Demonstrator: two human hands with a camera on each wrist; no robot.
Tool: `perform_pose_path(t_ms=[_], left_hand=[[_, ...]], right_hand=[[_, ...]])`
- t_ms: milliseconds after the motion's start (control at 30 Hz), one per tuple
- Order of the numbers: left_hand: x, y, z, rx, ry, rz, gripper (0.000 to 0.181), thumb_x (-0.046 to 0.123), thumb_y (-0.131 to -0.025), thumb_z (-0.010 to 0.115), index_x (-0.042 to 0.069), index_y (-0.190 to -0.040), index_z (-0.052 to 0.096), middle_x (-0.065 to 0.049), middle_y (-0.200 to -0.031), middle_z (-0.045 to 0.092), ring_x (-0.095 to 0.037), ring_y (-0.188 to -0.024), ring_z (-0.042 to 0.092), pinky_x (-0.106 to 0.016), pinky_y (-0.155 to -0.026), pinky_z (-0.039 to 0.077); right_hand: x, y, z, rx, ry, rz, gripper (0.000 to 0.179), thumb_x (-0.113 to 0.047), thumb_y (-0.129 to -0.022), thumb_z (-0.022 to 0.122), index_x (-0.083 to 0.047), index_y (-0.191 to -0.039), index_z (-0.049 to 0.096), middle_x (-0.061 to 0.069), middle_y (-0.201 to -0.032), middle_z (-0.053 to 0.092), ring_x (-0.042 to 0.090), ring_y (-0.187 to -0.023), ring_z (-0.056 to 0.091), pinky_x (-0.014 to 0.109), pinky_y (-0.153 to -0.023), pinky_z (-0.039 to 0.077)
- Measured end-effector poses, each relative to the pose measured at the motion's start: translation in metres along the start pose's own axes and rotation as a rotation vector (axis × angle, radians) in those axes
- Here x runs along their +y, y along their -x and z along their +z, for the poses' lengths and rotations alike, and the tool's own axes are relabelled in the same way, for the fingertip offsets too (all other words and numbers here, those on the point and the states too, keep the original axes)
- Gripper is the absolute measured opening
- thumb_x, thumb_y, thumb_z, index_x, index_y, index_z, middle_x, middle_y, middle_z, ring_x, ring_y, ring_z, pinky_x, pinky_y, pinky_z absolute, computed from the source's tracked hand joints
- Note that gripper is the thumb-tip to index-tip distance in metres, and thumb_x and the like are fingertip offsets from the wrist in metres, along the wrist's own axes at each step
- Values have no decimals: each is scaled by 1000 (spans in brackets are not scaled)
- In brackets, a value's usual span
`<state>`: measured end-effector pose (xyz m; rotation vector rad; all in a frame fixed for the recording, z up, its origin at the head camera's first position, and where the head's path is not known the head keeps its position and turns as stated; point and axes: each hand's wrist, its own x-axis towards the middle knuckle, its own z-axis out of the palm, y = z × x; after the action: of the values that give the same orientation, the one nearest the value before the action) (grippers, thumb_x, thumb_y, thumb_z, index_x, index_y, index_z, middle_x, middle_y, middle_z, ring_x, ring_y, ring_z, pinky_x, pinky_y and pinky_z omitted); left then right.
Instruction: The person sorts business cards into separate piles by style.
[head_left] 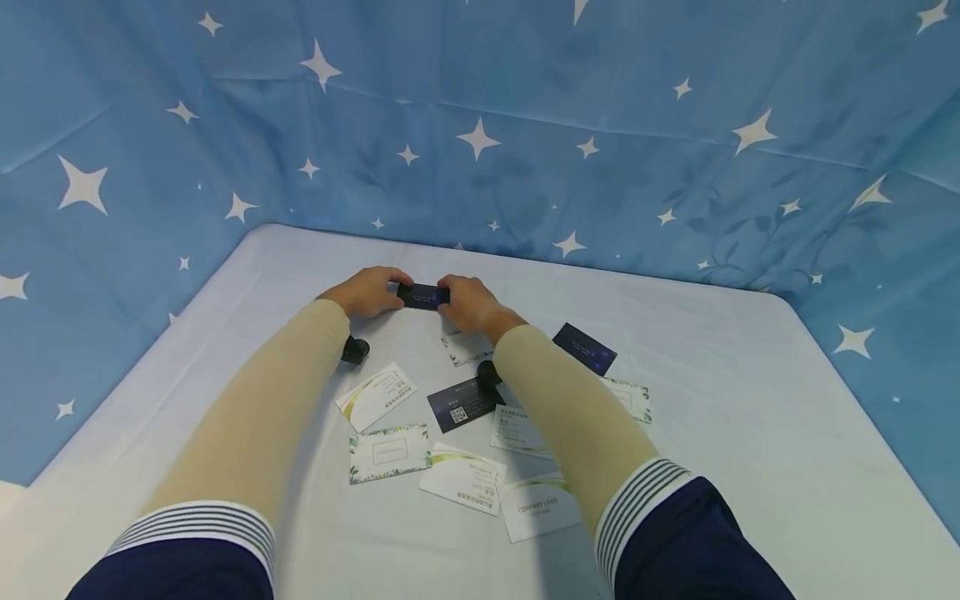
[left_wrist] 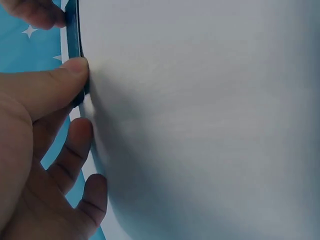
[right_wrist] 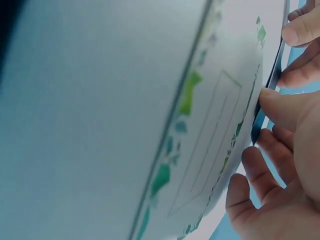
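Held dark card (head_left: 422,297): close to the desk's far edge, nearer the far-left corner than the far-right; its long side runs roughly along that edge. Whether it is one card or several together, I cannot tell.
Left hand (head_left: 369,292): pinches the card's left end, thumb on the near side; the lower fingers stand apart, off the card.
Right hand (head_left: 468,302): pinches the right end the same way, its lower fingers also spread clear.
Handling: probably very light and fairly stiff, like printed card stock; the face may be smooth enough to slip, and the corners look the likeliest part to bend or crease.
Where to hold: the two short ends suit it best, thumb against fingertips, with light pressure so the middle does not bow.
Leaf-bordered card (right_wrist: 210,145): lies on the desk (head_left: 712,417) near the right hand, on the near side of the held card.
QR-code card (head_left: 465,404): dark, flat, further from the far edge.
Second dark card (head_left: 585,348): beyond the right forearm, toward the desk's right edge.
COMPANY LOGO card (head_left: 540,508): white, among the cards farthest from the far edge.
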<state>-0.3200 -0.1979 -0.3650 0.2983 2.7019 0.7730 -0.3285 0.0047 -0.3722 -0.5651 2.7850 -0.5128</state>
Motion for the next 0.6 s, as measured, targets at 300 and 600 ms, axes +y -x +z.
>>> perform_pose_path(t_ms=[300, 600], left_hand=[[4, 0, 0, 8, -31, -1, 51, 11, -99, 61, 7, -148, 48, -21, -155, 37, -38, -145, 28, -52, -115, 22], [13, 9, -4, 46, -54, -50, 56, 20, -98, 66, 13, -150, 48, -16, -155, 40, -37, -144, 30, -55, -113, 25]], right_hand=[[4, 0, 0, 5, -42, 8, 53, -26, -102, 58, -13, -152, 43, 8, -148, 50, 23, -133, 47, 38, -110, 34], [10, 7, -10, 17, -44, -19, 55, -26, -100, 61, -12, -151, 45, 8, -149, 49, 23, -136, 45, 39, -111, 33]])
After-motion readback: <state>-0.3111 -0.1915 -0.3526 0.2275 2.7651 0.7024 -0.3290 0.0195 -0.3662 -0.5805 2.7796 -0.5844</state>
